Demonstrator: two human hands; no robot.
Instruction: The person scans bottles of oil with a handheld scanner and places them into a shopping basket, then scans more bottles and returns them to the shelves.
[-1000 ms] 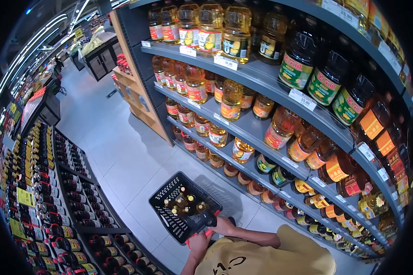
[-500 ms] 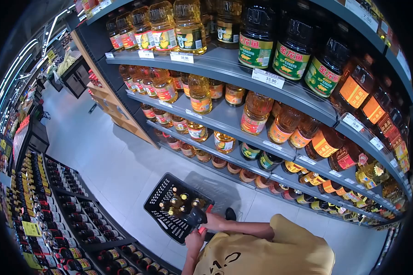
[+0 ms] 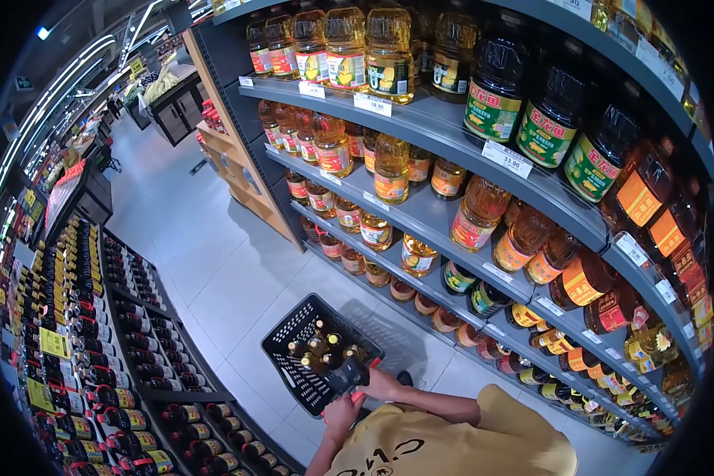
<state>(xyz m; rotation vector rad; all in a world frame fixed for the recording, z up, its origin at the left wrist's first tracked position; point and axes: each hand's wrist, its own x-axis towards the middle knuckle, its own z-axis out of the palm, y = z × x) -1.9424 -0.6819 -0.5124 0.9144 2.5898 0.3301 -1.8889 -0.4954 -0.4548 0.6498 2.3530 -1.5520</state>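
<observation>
Both hands are at the red-ended handle (image 3: 355, 394) of a black shopping basket or cart (image 3: 287, 349), low in the middle of the view. My left hand (image 3: 342, 410) is wrapped round the left part of the handle. Round its right part, my right hand (image 3: 382, 385) is closed. Between the hands and the basket sits a dark device (image 3: 350, 373) on the handle. Several bottles (image 3: 317, 346) with light caps stand upright inside the perforated basket.
Tall shelves of oil bottles (image 3: 482, 208) curve along the right. Racks of dark bottles (image 3: 119, 373) line the left. A tiled aisle floor (image 3: 166, 238) runs ahead past a wooden shelf end (image 3: 242, 159) to a dark produce stand (image 3: 174, 111).
The shelves, floor and left racks have shifted right and slightly down in the view. Both hands stay on the handle, and the basket shows slightly further right.
</observation>
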